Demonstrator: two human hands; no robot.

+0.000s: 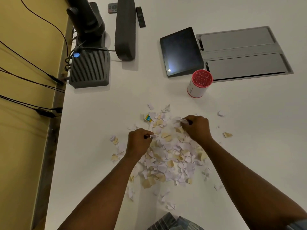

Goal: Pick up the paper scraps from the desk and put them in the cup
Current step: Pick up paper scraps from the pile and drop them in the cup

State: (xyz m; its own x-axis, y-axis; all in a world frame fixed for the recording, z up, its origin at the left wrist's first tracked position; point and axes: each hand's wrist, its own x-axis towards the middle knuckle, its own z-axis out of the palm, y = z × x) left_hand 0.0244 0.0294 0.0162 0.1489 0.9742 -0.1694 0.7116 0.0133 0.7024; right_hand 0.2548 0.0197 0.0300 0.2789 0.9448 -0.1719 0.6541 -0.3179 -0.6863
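A heap of white and tan paper scraps (167, 156) lies on the white desk (93, 146) in front of me. My left hand (138, 141) sits at the heap's left side, its fingers curled around a few white scraps. My right hand (196, 127) is at the heap's far right, pinching a white scrap between thumb and fingers. The cup (199, 83), white with a red rim and a red patterned inside, stands upright beyond the heap to the right, apart from both hands. Stray scraps (227, 134) lie to the right of the heap.
A dark tablet (180, 50) stands just behind the cup, next to a grey cable hatch (244, 52) set in the desk. A ribbed black box (89, 68), a dark speaker bar (125, 29), remotes and cables occupy the far left. The desk's left edge runs beside a yellow wall.
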